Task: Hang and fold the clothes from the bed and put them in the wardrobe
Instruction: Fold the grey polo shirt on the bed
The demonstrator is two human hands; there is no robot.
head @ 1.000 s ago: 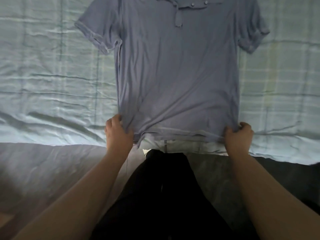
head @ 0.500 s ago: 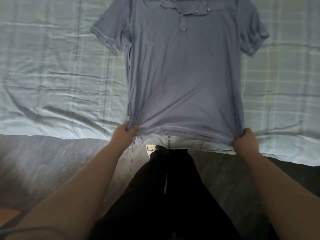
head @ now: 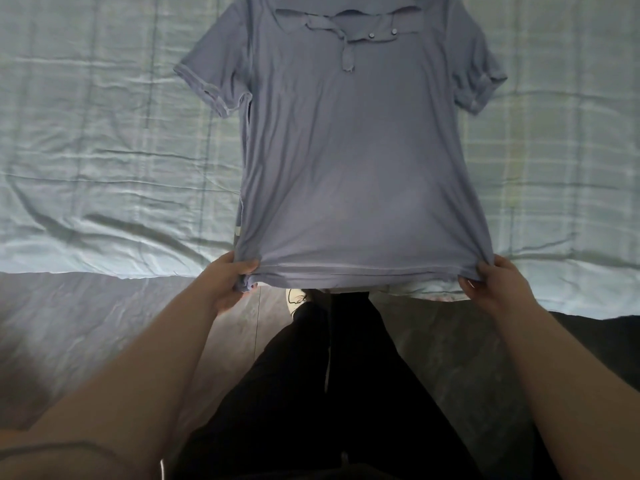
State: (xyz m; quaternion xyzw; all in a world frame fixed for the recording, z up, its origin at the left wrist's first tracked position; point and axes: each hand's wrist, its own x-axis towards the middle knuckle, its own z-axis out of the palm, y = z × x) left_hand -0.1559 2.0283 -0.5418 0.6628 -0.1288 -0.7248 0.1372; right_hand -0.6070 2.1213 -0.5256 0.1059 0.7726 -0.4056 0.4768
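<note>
On the bed (head: 104,161), which is covered by a pale blue checked sheet, a blue-grey polo shirt (head: 360,161) lies spread out flat, front side up. Its collar and buttons point away from the person, and its short sleeves are spread to either side. The bottom hem reaches the near edge of the mattress. The left hand (head: 227,284) pinches the hem's left corner: the thumb lies on top of the cloth and the fingers curl underneath, with a small bunch of fabric gathered in the grip. The right hand (head: 491,289) grips the hem's right corner in the same way, fingers curled round the edge. Between both hands the hem runs nearly straight and taut. Below the hem are the person's black trousers (head: 329,393), a white shoe (head: 296,299) and a grey floor (head: 86,323).
</note>
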